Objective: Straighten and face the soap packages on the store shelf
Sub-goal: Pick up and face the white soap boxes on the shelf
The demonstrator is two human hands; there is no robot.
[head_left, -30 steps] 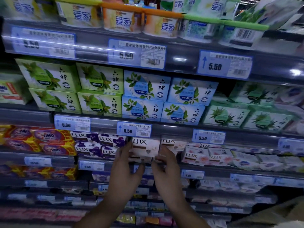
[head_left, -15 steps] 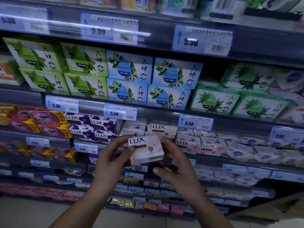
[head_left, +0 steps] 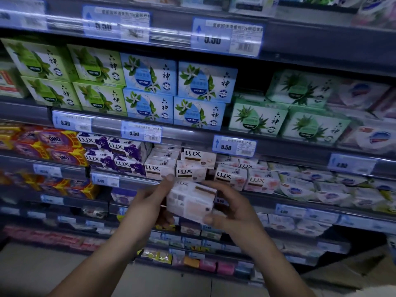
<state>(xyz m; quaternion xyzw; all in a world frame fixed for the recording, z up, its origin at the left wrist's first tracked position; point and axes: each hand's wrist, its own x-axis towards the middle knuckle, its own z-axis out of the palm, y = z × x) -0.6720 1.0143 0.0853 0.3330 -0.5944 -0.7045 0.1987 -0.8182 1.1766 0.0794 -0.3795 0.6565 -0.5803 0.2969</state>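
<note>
A white LUX soap box (head_left: 191,200) is in the air in front of the shelf, tilted, its back and a brown-striped side turned toward me. My left hand (head_left: 150,202) grips its left end, thumb tip at the top corner. My right hand (head_left: 230,207) grips its right end, fingers over the top and thumb underneath. Behind it, white LUX boxes (head_left: 189,171) stand on the shelf (head_left: 132,179), some skewed, with one box (head_left: 198,157) stacked on top. Purple LUX boxes (head_left: 115,154) sit to their left and pink LUX boxes (head_left: 231,177) to their right.
Red and yellow OMO packs (head_left: 53,148) fill the left of the same shelf. Green and blue soap boxes (head_left: 150,91) line the shelf above, behind price tags (head_left: 234,145). Lower shelves hold more soap; the floor (head_left: 53,271) shows at the bottom left.
Both hands have pulled the white LUX box off the shelf, lowered it toward me and turned it, so its front logo has rolled away. The view has tilted down.
</note>
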